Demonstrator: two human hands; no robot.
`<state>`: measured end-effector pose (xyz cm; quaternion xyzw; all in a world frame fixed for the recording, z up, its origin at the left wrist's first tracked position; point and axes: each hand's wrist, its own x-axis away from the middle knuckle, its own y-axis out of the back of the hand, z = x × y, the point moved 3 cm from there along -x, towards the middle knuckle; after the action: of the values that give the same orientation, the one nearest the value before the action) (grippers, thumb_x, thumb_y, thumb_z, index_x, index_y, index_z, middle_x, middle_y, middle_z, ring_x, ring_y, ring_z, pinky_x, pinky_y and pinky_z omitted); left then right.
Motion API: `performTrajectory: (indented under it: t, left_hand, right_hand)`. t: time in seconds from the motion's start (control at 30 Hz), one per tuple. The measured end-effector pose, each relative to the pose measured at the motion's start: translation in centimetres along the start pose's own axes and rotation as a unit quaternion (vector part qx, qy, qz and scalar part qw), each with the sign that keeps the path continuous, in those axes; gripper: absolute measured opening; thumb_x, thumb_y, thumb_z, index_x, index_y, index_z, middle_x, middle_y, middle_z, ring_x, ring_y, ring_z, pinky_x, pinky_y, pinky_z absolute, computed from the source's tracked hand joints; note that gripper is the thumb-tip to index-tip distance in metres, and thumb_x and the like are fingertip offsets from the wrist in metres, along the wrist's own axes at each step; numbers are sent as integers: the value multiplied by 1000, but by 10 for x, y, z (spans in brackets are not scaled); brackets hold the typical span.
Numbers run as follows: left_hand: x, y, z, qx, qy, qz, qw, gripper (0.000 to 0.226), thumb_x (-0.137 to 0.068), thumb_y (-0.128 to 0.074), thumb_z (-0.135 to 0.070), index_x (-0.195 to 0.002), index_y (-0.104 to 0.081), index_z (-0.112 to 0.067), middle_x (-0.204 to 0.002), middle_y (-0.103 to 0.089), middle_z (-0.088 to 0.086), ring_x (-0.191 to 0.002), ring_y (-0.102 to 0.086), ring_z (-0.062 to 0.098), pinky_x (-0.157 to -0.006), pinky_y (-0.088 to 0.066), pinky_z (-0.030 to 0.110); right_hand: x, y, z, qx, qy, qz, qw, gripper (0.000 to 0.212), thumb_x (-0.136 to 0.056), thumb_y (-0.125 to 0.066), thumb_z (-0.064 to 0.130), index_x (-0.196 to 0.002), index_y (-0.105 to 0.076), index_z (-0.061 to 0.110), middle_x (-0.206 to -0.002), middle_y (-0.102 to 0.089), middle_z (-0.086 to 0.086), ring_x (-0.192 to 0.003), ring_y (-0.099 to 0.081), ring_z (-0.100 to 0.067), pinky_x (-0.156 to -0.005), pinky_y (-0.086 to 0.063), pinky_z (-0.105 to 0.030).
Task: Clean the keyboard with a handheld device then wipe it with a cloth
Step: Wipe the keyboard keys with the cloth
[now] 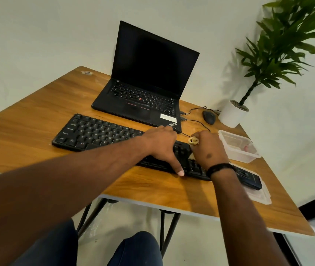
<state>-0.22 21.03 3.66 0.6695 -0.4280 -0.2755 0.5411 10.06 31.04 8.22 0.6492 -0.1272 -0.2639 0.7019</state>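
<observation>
Nearest the camera, 2 bare forearms reach out over the near edge of the wooden table (152, 192). The left hand (162, 144) lies flat on the black keyboard (95, 131), fingers straight and together, thumb (178, 169) splayed to the near rim; it seems to be steadying the board. Just to its right, the right hand (208, 148) is curled round a small beige cloth (193, 140), bunched so that only a rolled end shows above the fist and a scrap below it. The cloth sits over the keys at the right part of the keyboard.

The keyboard's long axis runs from far left to near right, so most of the unwiped keys lie to the left of the right hand, and a wipe would likely travel leftward along that axis, towards the left hand. The right hand is the nearer to the cloth work; the left would probably have to lift or shift.

At the near right a dark handheld device (248, 179) lies on a clear lid, just beside the keyboard's right end. Farther right stands a clear plastic box (239, 148).

Legible keys read "Ctrl" and "Alt". Farther off, the open laptop (149, 83) carries "ThinkPad" at its near right corner; the white sticker beside it is unreadable.
</observation>
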Motion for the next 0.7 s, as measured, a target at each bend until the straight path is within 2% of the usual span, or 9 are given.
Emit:
performTrajectory:
  t: [0.1,0.17,0.27,0.37,0.43,0.47,0.53,0.6,0.7]
  left_hand:
    - [-10,-8,-11,-4,1,-23,1000,99,-38,-79,-86,-111,-61,-21,-116,-50,-2,-105,-47,18,-88,-51,40]
    - [-13,-8,-10,2,5,-31,1000,89,-36,-82,-83,-100,-58,-25,-108,-49,-2,-100,-47,17,-84,-51,39]
    - [-15,-8,-10,-9,11,-36,999,90,-38,-84,-80,-104,-58,-26,-107,-47,-3,-98,-46,16,-86,-51,39]
    - [-17,-8,-11,-13,10,-35,999,100,-38,-83,-82,-114,-58,-23,-110,-47,-3,-101,-46,16,-91,-50,41]
    - [-16,-7,-10,-11,13,-32,999,108,-36,-81,-84,-120,-57,-22,-113,-48,-3,-104,-45,16,-92,-48,41]
    - [-14,-7,-9,-9,15,-33,999,112,-35,-80,-86,-123,-57,-21,-116,-48,-3,-106,-45,16,-93,-48,41]
    - [-11,-8,-8,-5,16,-40,999,119,-33,-78,-89,-128,-58,-21,-121,-49,-3,-111,-46,17,-96,-48,42]
    - [-9,-9,-7,1,21,-47,999,123,-29,-76,-91,-128,-59,-21,-122,-50,-5,-112,-46,17,-97,-48,43]
    - [-8,-7,-8,4,27,-47,999,127,-20,-69,-95,-124,-60,-21,-117,-50,-5,-107,-47,17,-94,-50,43]
  right_hand:
    - [-10,-22,4,2,-6,17,1000,19,-91,-58,8,-105,-69,13,-103,-70,-10,-93,-64,-27,-81,-55,-38]
    - [3,-31,7,28,6,39,999,18,-92,-60,13,-109,-67,12,-105,-69,-11,-94,-64,-27,-80,-53,-34]
    - [35,-28,7,26,39,44,998,23,-89,-66,16,-112,-65,15,-107,-68,-7,-99,-63,-23,-81,-49,-30]
    - [62,-17,2,28,74,98,992,18,-94,-61,23,-111,-66,22,-110,-67,-3,-101,-61,-19,-89,-52,-31]
    - [56,-8,-7,-9,56,122,991,23,-94,-58,15,-115,-67,22,-117,-65,-3,-107,-59,-19,-93,-50,-30]
    - [48,-3,-11,-35,37,113,992,26,-94,-58,9,-116,-68,19,-118,-65,-5,-108,-59,-20,-92,-49,-30]
    - [25,6,-15,-75,-2,29,997,27,-93,-57,2,-110,-71,16,-114,-68,-9,-99,-60,-22,-86,-50,-33]
    - [6,4,-16,-82,-49,-51,994,31,-92,-56,0,-116,-69,14,-115,-69,-13,-102,-61,-26,-91,-49,-37]
    - [4,-20,-4,-20,-57,-4,998,25,-91,-59,7,-114,-65,10,-114,-67,-15,-104,-62,-31,-89,-50,-40]
